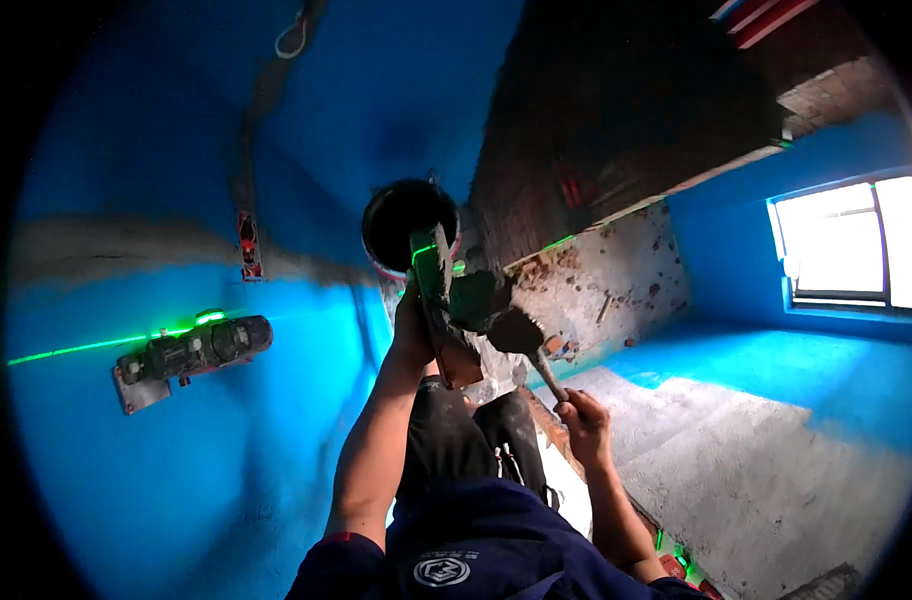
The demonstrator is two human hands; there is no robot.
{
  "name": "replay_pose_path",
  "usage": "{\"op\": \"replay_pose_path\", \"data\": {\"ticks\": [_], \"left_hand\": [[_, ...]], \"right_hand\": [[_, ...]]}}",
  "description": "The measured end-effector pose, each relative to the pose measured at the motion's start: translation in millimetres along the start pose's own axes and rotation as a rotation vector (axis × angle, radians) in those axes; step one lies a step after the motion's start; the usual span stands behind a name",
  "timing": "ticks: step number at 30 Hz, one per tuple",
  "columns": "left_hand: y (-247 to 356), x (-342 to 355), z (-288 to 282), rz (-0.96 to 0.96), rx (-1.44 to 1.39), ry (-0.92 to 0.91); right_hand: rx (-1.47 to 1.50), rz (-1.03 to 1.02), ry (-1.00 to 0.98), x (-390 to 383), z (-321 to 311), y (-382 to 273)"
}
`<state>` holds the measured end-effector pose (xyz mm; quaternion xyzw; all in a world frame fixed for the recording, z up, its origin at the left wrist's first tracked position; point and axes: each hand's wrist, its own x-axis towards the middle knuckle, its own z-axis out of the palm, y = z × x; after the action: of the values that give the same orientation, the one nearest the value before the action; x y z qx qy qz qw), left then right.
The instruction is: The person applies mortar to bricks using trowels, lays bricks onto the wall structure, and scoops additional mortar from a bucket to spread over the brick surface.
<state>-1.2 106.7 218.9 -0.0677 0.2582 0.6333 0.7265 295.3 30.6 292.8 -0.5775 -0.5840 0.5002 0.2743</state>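
Gripping: my left fingers (409, 322), block (435, 292), partly hiding black bucket (378, 238); my right fingers (574, 407), trowel (516, 332); leftward, machine (204, 346); rightward, window (836, 242).

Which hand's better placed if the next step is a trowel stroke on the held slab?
Right, most likely: the right hand already grips the trowel by its handle, blade close to the slab. The left hand is occupied holding the slab.

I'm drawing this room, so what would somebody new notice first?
Probably the bright white, dark-framed window on the right, then the thin glowing green line across the blue wall on the left. In the middle, the right hand grips a dark, flat-bladed trowel beside the long, grey-smeared brown slab in the left hand.
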Motion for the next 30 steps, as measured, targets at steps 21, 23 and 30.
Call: {"op": "replay_pose_path", "data": {"ticks": [21,23,30], "left_hand": [[2,-2,92,-0.250,-0.050,-0.350],[-1,-7,109,-0.327,-0.108,-0.369],[7,12,101,-0.215,-0.077,-0.363]], "right_hand": [[-0.360,-0.418,0.389,-91,-44,-36],[-0.325,-0.356,0.431,-98,-48,-44],[-0.164,-0.245,0.361,-104,-50,-92]]}}
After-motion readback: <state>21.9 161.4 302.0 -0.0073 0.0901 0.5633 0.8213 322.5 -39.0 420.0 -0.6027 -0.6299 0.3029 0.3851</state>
